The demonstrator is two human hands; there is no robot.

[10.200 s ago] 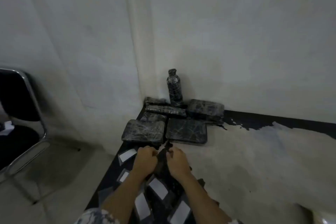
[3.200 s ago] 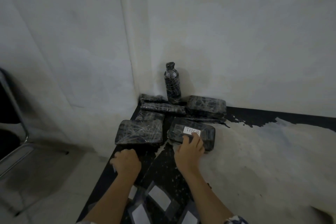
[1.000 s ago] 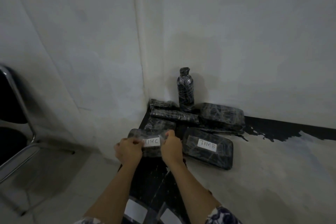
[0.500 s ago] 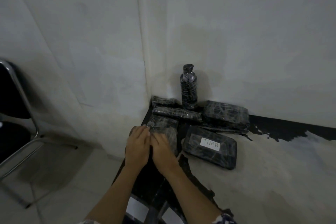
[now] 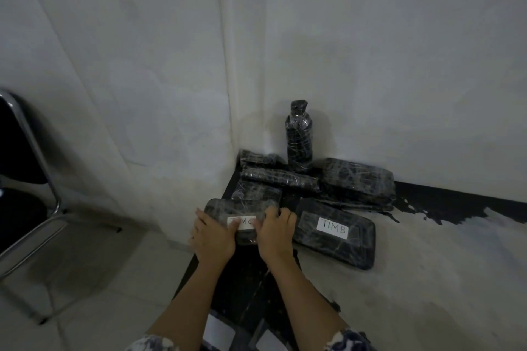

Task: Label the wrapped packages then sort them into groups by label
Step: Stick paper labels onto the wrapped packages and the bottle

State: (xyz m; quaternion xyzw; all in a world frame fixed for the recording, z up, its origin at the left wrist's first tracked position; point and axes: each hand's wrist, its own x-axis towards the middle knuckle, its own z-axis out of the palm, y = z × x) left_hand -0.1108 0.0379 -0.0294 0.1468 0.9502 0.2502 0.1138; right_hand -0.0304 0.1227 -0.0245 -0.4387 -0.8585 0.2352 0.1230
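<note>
A black wrapped package (image 5: 239,207) with a white label reading TIMC (image 5: 245,221) lies at the table's left edge. My left hand (image 5: 212,236) rests on its left end and my right hand (image 5: 275,232) on its right end. Both thumbs press on the label and the fingers lie over the wrap. To the right lies a second package (image 5: 342,251) with a TIMB label (image 5: 333,227). Behind them are several wrapped packages without labels (image 5: 281,177) (image 5: 359,179) and a wrapped bottle (image 5: 299,139) standing in the corner.
The table (image 5: 248,293) is dark with a pale worn patch on the right and meets walls at the back. White blank labels (image 5: 218,333) lie near the front edge. A black chair with a metal frame (image 5: 25,179) stands on the floor to the left.
My hands lay flat over the left package, hiding its label, half a second ago. They have spread to its ends, so the TIMC label shows between my thumbs.
</note>
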